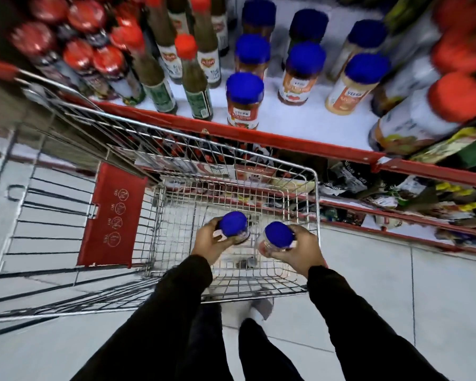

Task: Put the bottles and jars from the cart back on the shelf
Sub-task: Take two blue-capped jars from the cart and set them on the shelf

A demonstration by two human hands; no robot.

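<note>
Jars in hand: two blue-lidded glass jars, one per hand, both held above the basket of the wire shopping cart (315,204).
Left jar: blue-capped jar with dark contents (234,228), upright, lid facing the camera.
Left hand: the left hand (213,243) grips it from the side, fingers (204,231) curled round the glass under the lid.
Right jar: blue-capped jar with reddish contents (278,237), tilted slightly toward the left jar, the two close but apart.
Right hand: the right hand (300,250) cups it from the right, fingers closed on its body.
Sleeves: long and black on both arms.
Shelf: white shelf with a red front edge (286,138), just beyond the cart; it carries more blue-lidded jars (243,99), green-labelled sauce bottles with red caps (195,81) and red-lidded jars (423,116).
Cart flap: red plastic child-seat panel (112,215) at the left.
Floor: pale tiles (396,284).
</note>
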